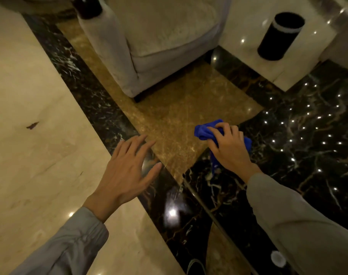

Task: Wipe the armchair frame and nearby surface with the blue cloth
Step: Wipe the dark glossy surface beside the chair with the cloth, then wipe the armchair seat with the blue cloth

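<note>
A pale upholstered armchair (161,46) stands at the top centre, its dark base touching the brown marble floor (175,116). A dark round cap (87,6) tops its left armrest. My right hand (228,147) is closed around a bunched blue cloth (205,130), held low over the floor in front of the chair. My left hand (127,167) hovers to the left with fingers spread and nothing in it. Part of the cloth is hidden under my fingers.
A black cylindrical bin (278,36) with a white band stands at the upper right on cream tile. Glossy black veined marble (308,135) fills the right side; cream marble (30,116) lies to the left with a small dark mark (32,125).
</note>
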